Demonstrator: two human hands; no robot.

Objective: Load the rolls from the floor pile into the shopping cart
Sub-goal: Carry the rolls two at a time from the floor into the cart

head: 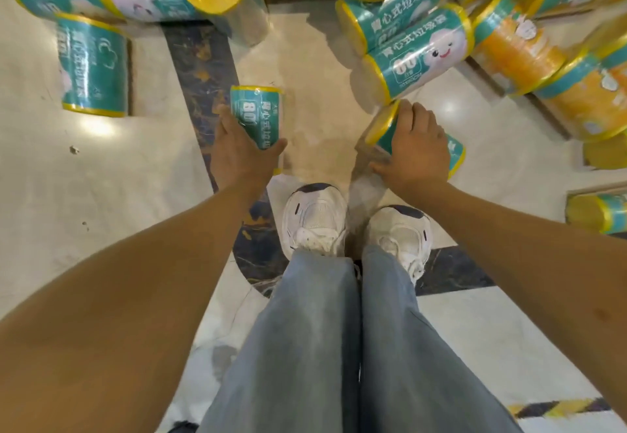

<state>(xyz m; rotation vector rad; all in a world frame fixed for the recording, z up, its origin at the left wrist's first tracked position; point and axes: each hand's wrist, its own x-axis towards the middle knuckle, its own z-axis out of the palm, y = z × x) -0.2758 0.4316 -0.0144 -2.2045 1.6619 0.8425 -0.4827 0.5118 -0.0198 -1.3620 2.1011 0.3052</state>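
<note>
Left hand (242, 154) grips left roll (258, 113) at 11 o'clock from the shoes (315, 222), fingers wrapped round it. Right hand (414, 147) clasps right roll (383, 132), tilted, at 1 o'clock. Both are cylinders in glossy teal plastic wrap with yellow rims and white print. Pile (417, 49) lies at 12–2 o'clock on the polished cream marble floor (322, 69).

The left roll (259, 116), held in the left hand (242, 157), has a teal label reading "80" in a frame beside "背心式垃圾袋". The pile roll (419, 50) shows the same characters inverted. The right roll (456, 150), gripped by the right hand (415, 150), shows no legible print.
</note>
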